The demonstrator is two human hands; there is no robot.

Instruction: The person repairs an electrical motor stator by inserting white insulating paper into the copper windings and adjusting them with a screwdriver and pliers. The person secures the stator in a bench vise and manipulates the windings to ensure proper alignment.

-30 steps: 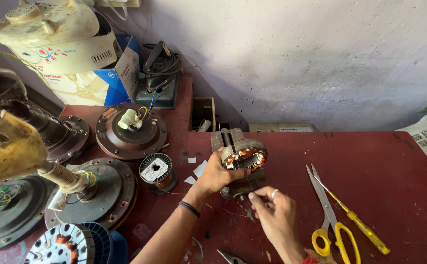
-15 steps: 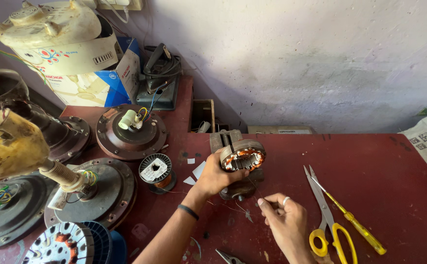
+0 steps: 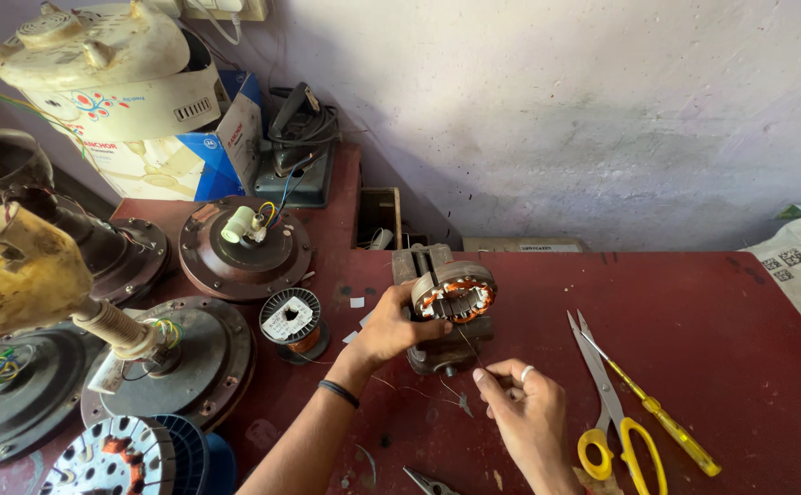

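Stator (image 3: 455, 295), ringed with copper windings, sits mid-frame on a small vise (image 3: 437, 339) atop the red counter (image 3: 740, 367). Since a second ago the right hand (image 3: 524, 417) has drawn back toward the lower edge, pinching a thin wire (image 3: 467, 344) that runs up to the windings. The left hand (image 3: 391, 325) grips the stator's near side (wrist banded, fingers curled). Scissors (image 3: 607, 403) and a yellow screwdriver (image 3: 662, 417) lie right; a wire spool (image 3: 290, 321) and fan motors (image 3: 245, 243) stand left.
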